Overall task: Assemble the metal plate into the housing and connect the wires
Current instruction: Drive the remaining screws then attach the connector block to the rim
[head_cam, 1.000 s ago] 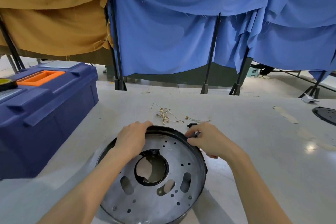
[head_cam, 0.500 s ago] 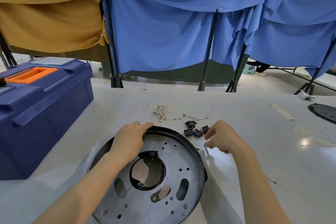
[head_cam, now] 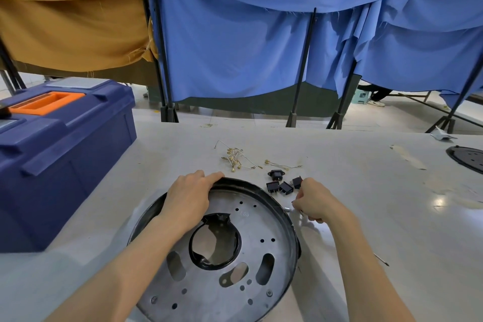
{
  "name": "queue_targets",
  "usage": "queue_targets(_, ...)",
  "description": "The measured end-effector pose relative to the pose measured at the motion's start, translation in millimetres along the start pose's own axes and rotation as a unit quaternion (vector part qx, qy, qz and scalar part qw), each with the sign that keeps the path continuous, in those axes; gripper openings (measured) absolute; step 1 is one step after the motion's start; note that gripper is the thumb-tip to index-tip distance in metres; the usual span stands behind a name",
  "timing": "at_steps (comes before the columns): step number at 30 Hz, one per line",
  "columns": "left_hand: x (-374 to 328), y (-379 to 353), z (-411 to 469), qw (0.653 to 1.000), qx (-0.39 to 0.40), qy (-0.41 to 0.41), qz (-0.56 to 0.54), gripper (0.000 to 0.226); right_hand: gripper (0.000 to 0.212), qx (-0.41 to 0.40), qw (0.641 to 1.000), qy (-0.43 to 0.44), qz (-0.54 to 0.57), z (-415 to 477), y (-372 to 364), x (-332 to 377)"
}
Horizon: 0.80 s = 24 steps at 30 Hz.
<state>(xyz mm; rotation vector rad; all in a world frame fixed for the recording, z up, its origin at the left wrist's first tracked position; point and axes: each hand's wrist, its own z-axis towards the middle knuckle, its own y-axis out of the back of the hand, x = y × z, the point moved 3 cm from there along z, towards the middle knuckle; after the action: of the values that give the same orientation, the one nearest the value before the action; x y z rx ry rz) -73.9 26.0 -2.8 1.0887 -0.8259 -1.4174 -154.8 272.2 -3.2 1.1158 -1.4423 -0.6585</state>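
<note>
Metal plate in yet?
— By the look of it, yes. It lies flat inside the black housing, at the near middle of the worktop. Whether it is fastened down, I cannot tell.
— And the hands?
— The left hand grips the housing's far rim, fingers curled over the edge. The right hand sits just beside the rim, fingers bunched low over the worktop. Whether they pinch anything, I cannot tell.
— The wires?
— Not connected, I'd judge. The wires lie loose beyond the housing, near the small black switches. That half is left to do.
</note>
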Motion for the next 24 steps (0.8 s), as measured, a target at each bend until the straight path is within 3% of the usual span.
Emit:
queue_targets(4,-6.7,8.0,-2.9,0.996,0.009,-0.032,-0.078,0.042,0.020,-0.015,0.990,0.082,0.117,-14.5,16.4,20.4)
queue_targets(6,-13.5,18.9,-3.4,0.988,-0.033,-0.055,-0.140,0.039,0.015,-0.023,0.968,0.150,0.200,-25.0,23.6,36.3)
queue_targets(8,-24.2,33.1,-2.5,0.968,-0.077,-0.067,-0.229,0.035,0.012,-0.023,0.944,0.211,0.254,-34.9,28.2,50.9)
queue_targets(11,-45.4,46.3,-1.6,0.924,-0.042,-0.056,-0.376,0.021,0.010,-0.013,0.921,0.250,0.299,-43.5,30.3,62.0)
queue_targets(15,-65.6,48.0,-4.0,0.888,-0.035,-0.042,-0.457,0.006,0.006,0.005,0.900,0.257,0.352,-47.8,30.7,63.4)
queue_targets(18,-64.8,47.4,-1.0,0.891,-0.065,-0.012,-0.449,0.003,0.013,-0.025,0.904,0.252,0.344,-45.4,31.1,62.1)
queue_targets(21,-59.0,42.3,0.7,0.918,-0.082,0.008,-0.387,0.008,0.013,-0.058,0.941,0.213,0.256,-39.5,29.7,56.3)
queue_targets(24,-57.8,31.9,-3.0,0.949,-0.062,-0.007,-0.310,0.007,0.008,-0.004,0.966,0.179,0.184,-34.0,19.6,50.7)
